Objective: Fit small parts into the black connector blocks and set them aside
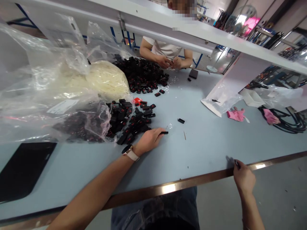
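My left hand (149, 140), with a watch on the wrist, reaches across the pale blue table (203, 140). Its fingers are pinched on a small black part (164, 132) beside a heap of black and red parts (130, 121). One loose black part (181, 120) lies a little further right. My right hand (243, 177) rests at the table's metal front edge (182, 183), its fingers curled round a small dark thing (237, 164) that I cannot name.
Clear plastic bags (48, 83) with cream and black parts fill the left. A person's hands (170, 61) work opposite, behind a second black heap (144, 76). A dark flat slab (22, 169) lies front left. Pink gloves (236, 114) and black cables (289, 121) lie right.
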Motion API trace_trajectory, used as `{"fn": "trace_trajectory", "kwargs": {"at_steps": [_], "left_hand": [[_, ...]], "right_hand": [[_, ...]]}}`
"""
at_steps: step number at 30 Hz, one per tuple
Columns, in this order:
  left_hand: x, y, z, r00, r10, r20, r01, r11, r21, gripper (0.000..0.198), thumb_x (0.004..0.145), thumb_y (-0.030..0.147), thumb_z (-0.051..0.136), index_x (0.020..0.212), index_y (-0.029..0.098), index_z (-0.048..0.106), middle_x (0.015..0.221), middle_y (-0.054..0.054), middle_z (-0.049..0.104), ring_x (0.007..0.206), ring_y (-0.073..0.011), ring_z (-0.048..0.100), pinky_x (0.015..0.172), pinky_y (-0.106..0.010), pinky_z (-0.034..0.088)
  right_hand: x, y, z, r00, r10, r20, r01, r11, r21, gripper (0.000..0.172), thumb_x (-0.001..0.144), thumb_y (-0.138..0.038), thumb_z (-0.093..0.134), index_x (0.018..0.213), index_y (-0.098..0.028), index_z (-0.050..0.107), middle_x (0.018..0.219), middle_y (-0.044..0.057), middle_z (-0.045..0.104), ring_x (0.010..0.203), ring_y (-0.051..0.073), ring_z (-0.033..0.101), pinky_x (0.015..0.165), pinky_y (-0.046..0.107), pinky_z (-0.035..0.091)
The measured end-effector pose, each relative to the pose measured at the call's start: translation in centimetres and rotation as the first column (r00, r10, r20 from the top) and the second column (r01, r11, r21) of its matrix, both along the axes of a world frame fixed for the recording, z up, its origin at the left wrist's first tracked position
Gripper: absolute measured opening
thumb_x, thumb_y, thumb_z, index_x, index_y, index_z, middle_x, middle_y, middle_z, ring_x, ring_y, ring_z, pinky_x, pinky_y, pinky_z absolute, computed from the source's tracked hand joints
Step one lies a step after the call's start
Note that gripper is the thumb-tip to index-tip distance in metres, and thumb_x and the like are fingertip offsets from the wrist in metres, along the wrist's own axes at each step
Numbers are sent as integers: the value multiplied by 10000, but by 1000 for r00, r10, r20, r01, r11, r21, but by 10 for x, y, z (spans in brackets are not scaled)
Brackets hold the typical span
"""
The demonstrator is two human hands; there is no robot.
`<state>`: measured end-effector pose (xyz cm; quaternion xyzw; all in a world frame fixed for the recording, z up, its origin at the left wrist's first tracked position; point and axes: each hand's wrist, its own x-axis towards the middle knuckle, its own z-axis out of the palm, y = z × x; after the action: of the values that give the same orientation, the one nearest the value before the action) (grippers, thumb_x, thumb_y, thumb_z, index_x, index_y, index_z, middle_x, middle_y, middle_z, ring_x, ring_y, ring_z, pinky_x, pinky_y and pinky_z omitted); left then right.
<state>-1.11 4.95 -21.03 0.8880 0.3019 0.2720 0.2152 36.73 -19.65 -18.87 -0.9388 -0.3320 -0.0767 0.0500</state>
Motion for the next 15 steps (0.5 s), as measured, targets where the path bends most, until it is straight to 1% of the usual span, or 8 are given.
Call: {"fn": "trace_trajectory", "kwargs": {"at_steps": [2, 4, 6, 8, 10, 11, 13, 15], "left_hand": [[0, 0, 1, 1000, -4, 8, 4, 1000, -1, 185, 935, 237, 419, 1054, 171, 546, 950, -64, 677, 828, -186, 649, 729, -307, 513], [0, 0, 2, 1000, -10, 9, 10, 1000, 4, 168, 915, 232, 437, 1027, 167, 545, 925, -64, 674, 791, -184, 640, 712, -308, 505], [-1, -1, 3, 999, -31, -8, 31, 999, 21, 139, 878, 228, 468, 975, 170, 549, 867, -54, 664, 745, -178, 625, 689, -304, 495], [-2, -2, 5, 997, -66, -35, 67, 997, 38, 110, 834, 219, 495, 921, 177, 547, 817, -43, 649, 729, -178, 614, 682, -300, 487], [-2, -2, 7, 994, -96, -54, 98, 995, 29, 98, 810, 206, 497, 895, 181, 536, 810, -43, 640, 747, -183, 612, 693, -302, 486], [-2, -3, 8, 992, -109, -57, 111, 994, 19, 103, 810, 201, 488, 902, 180, 531, 822, -47, 638, 764, -187, 613, 706, -309, 489], [-2, -3, 9, 990, -136, -48, 136, 991, 2, 137, 826, 195, 462, 949, 175, 518, 881, -65, 639, 821, -199, 616, 757, -336, 495], [-1, -3, 10, 985, -171, -23, 172, 985, 12, 205, 840, 187, 438, 1036, 165, 497, 950, -84, 634, 942, -219, 606, 839, -373, 487]], "right_hand": [[-11, 22, 7, 995, 71, -74, -66, 995, 69, 401, 806, -395, 483, 1012, -145, 719, 801, 148, 732, 629, 256, 649, 536, 309, 425], [-32, 55, 13, 939, 277, -202, -232, 947, 222, 398, 794, -430, 491, 959, -152, 722, 842, 124, 738, 711, 248, 670, 617, 311, 475], [-64, 95, 17, 812, 508, -288, -398, 843, 362, 384, 792, -440, 506, 921, -148, 719, 881, 118, 737, 750, 231, 672, 695, 316, 497], [-100, 137, 18, 657, 689, -306, -544, 714, 440, 308, 810, -378, 505, 900, -174, 717, 894, 96, 734, 767, 208, 666, 734, 311, 500], [-131, 174, 17, 503, 815, -287, -677, 578, 456, 230, 801, -272, 516, 888, -199, 716, 865, 67, 728, 767, 186, 653, 745, 300, 495], [-144, 190, 16, 443, 849, -288, -714, 529, 459, 218, 793, -224, 522, 893, -207, 714, 866, 54, 726, 783, 176, 649, 751, 290, 491], [-160, 215, 12, 383, 871, -308, -736, 489, 468, 226, 799, -182, 524, 919, -214, 712, 870, 39, 723, 783, 162, 640, 750, 278, 482], [-167, 232, 9, 404, 853, -330, -699, 520, 490, 243, 830, -178, 499, 947, -199, 711, 887, 49, 722, 769, 158, 632, 749, 280, 475]]}}
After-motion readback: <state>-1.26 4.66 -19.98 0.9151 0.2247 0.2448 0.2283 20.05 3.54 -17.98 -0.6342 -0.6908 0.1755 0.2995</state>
